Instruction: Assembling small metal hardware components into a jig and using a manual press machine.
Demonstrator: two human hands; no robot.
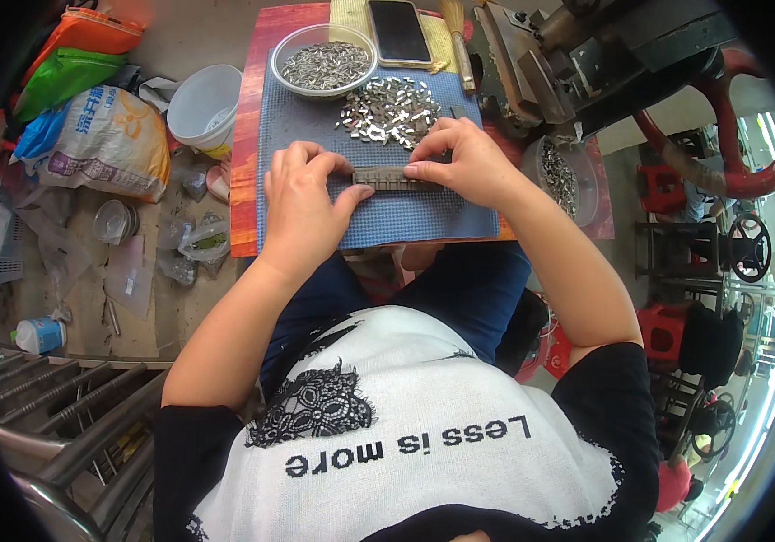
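Note:
A short dark-grey metal block [382,179] with a row of slots along its side lies on a blue textured mat [302,116]. My left hand [304,194] grips its left end between thumb and index finger. At the other end, the thumb and bent fingers of my right hand [469,164] close on the block; a small part between those fingers, if any, cannot be made out. Just beyond the block spreads a loose pile of small shiny metal pieces [390,110]. A clear round bowl [276,70] full of small metal parts stands at the far left of the mat.
A phone [399,32] and a brush [460,45] lie at the far edge. To the right stand a machine press [541,81] with a red handwheel [771,172] and a tub of metal pieces [591,194]. A white bucket [202,104] and sacks [98,144] sit left.

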